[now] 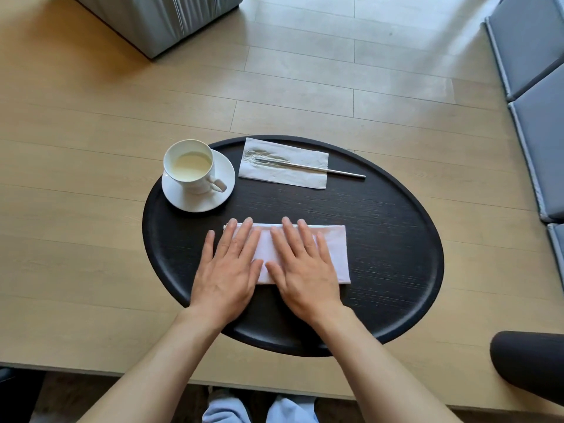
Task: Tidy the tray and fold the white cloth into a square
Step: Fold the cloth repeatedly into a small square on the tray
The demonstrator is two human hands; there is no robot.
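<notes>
A black oval tray lies on a pale wooden table. On its near middle rests the white cloth, folded into a flat rectangle. My left hand presses flat on the cloth's left part, fingers spread. My right hand lies flat on its middle, beside the left; the cloth's right end shows bare. At the tray's far left a white cup of pale liquid stands on a white saucer. At the far middle a metal straw lies across a white paper napkin.
The table's near edge runs just below the tray. A grey upholstered block stands at the far left, grey cushions line the right side, and a dark rounded object sits at the near right.
</notes>
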